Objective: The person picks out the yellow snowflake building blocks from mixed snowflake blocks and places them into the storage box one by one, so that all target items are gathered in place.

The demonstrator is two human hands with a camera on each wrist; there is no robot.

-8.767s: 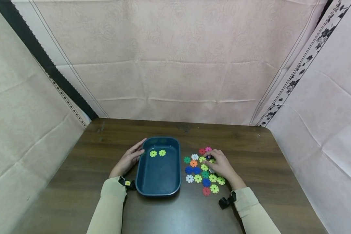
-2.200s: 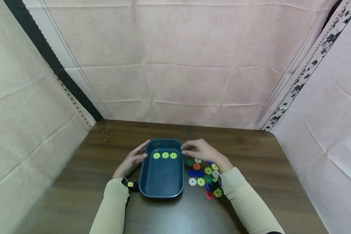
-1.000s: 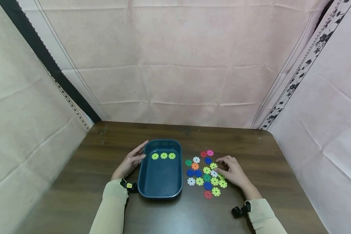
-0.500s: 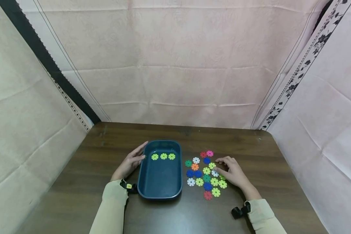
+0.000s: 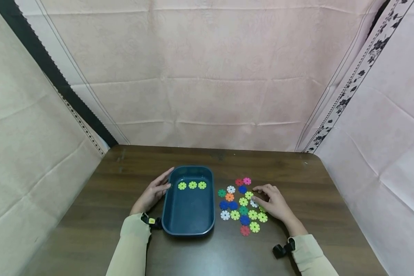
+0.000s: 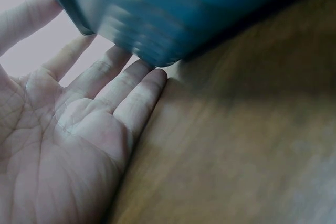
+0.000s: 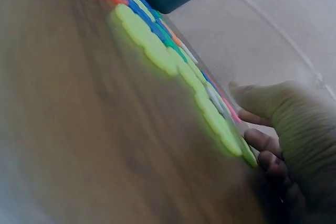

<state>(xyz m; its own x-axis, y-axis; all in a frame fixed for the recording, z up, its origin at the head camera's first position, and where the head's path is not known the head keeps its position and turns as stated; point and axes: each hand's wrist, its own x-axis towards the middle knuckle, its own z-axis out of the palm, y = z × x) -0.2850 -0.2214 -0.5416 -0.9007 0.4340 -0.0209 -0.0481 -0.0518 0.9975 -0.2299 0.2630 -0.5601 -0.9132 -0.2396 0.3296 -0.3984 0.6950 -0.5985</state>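
My left hand point(image 5: 154, 193) lies along the left side of a dark blue tray point(image 5: 188, 226) in the head view. In the left wrist view its fingers are extended, with fingertips against the tray wall point(image 6: 152, 14). Three yellow-green flower-shaped discs point(image 5: 192, 185) lie in a row near the tray's far end. My right hand point(image 5: 274, 201) is low over the loose discs right of the tray. Its thumb and index fingertips are apart, at the edge of a yellow-green flower disc point(image 5: 249, 195) lying flat. The hand partly covers a white disc point(image 5: 253, 203) and a yellow-green one.
Flower discs in several colours lie close together on the brown wooden table point(image 5: 207, 260), among them an orange disc point(image 5: 229, 197), a pink disc point(image 5: 247, 181) and a red disc point(image 5: 245, 230). Pale cloth point(image 5: 207, 96) hangs behind the table and at both sides.
A third yellow-green disc has joined the row in the tray since the oldest frame. My right hand has returned to the loose discs; a yellow-green and a blue disc there have slid slightly left.
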